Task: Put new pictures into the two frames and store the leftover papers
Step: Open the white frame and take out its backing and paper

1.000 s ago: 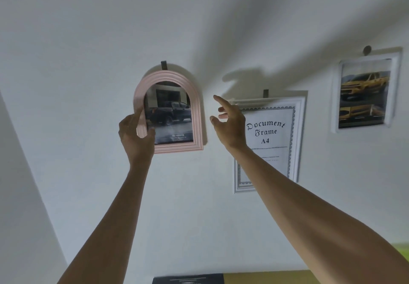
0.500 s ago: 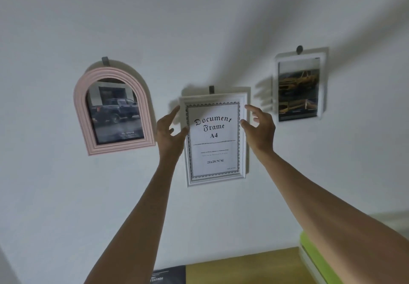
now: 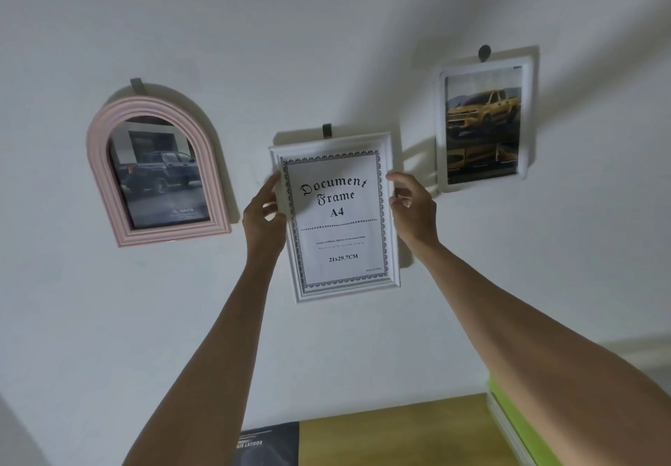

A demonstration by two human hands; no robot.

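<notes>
3 frames on wall: white frame (image 3: 339,218) in the middle, pink frame (image 3: 156,171) left of it, third frame (image 3: 484,120) right. Left hand (image 3: 263,217) and right hand (image 3: 414,208) grip white frame's sides.

Three picture frames hang on the wall: one pink arched frame (image 3: 109,160), one white document frame (image 3: 394,211) and one white rectangular frame (image 3: 528,117). Two hands are raised. One dark booklet (image 3: 268,444) lies below.

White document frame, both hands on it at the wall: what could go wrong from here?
1. The white document frame hangs from one small hook; lifted crooked, it may snag.
2. Left hand and right hand grip only its side edges, so it could slip.
3. The pink arched frame hangs close enough to be bumped.
</notes>
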